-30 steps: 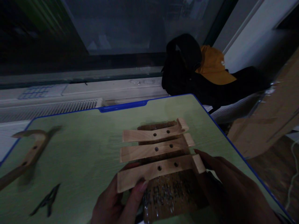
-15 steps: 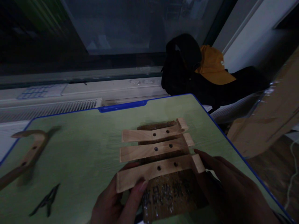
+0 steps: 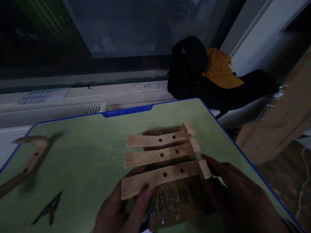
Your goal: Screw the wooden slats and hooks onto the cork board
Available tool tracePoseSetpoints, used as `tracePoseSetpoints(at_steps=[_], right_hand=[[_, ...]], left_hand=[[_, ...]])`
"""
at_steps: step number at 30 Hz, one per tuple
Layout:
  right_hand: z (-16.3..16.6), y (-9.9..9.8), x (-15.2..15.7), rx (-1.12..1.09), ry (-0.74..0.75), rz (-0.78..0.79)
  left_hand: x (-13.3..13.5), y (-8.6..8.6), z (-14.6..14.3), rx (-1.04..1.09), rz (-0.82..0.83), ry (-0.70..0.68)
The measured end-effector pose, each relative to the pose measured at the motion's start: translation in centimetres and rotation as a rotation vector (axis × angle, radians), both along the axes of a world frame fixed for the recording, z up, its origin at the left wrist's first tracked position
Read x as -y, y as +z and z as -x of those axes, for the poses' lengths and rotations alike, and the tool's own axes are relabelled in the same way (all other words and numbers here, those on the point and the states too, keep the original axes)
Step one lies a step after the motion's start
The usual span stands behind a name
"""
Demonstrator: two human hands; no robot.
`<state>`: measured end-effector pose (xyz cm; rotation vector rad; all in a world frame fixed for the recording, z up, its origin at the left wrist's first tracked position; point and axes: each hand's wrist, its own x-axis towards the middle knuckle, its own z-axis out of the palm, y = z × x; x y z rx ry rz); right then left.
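Three pale wooden hooks lie side by side across a brown, tape-covered piece (image 3: pixel 177 204) with dark printed characters. The nearest wooden hook (image 3: pixel 145 181) has two screw holes and an upturned right end. My left hand (image 3: pixel 121 204) grips its left end, thumb on the front edge and fingers behind. Around its upturned end, my right hand (image 3: pixel 238 191) is closed, with the lower fingers in shadow. Something dark shows by the right palm, too dim to name. Behind lie the middle wooden hook (image 3: pixel 150 157) and the far wooden hook (image 3: pixel 143 140), touched by neither hand.
Another wooden hook (image 3: pixel 36 155) is on the left of the green, blue-edged table (image 3: pixel 85 155), near a black letter A (image 3: pixel 50 207). Beyond are a radiator (image 3: pixel 60 115), a window sill, a black bag (image 3: pixel 189 74) and an orange cap (image 3: pixel 221 68). A cardboard box (image 3: pixel 272 136) stands right.
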<state>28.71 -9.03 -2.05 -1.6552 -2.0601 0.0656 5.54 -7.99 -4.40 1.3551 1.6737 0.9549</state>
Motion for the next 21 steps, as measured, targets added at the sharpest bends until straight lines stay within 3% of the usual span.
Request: tracePoseSetpoints(at_steps=[6,12,15,21], right_hand=[[0.0,0.2,0.1,0.003,0.017,-0.016],[0.3,0.1,0.2,0.015,-0.008,-0.024],[0.2,0.2,0.5,0.01,-0.052,-0.008],[-1.1,0.6,1.5,-0.046,-0.101,-0.17]], left_hand=[[0.2,-0.1,-0.2,0.165,0.071,0.009],[0.3,-0.3,0.2,0.144,0.063,-0.046],[0.5,-0.3,0.6,0.102,-0.034,-0.062],[-0.1,0.1,1.6,0.278,-0.383,0.121]])
